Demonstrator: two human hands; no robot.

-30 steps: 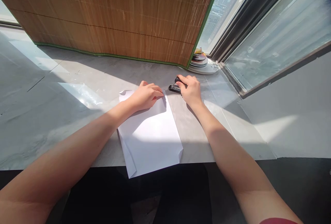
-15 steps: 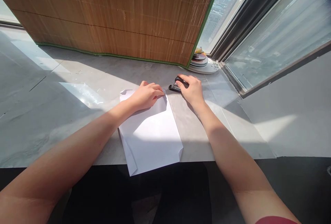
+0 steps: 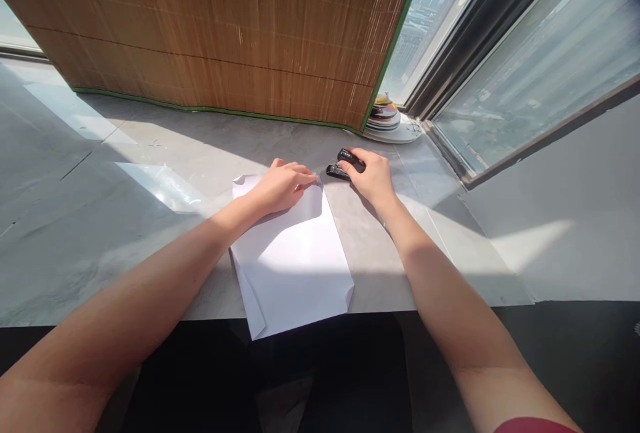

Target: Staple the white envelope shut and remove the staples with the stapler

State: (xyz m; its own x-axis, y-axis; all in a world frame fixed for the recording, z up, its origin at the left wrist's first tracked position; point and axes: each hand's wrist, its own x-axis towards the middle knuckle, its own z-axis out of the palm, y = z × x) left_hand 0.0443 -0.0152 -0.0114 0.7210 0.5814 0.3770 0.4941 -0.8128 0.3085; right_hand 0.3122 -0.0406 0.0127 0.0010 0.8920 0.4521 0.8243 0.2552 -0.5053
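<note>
On the sunlit grey counter below the bamboo blind, little has moved: my left hand still presses the white paper flat at its top corner, while my right hand stays closed on the black stapler just beside that corner.

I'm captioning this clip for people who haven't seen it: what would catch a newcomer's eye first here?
The white paper sheets lie sunlit over the near edge of the grey counter, with the left hand pressing their far right corner. Just right of that corner, the right hand grips a black stapler. Behind them, a brown bamboo blind fills the back.
</note>
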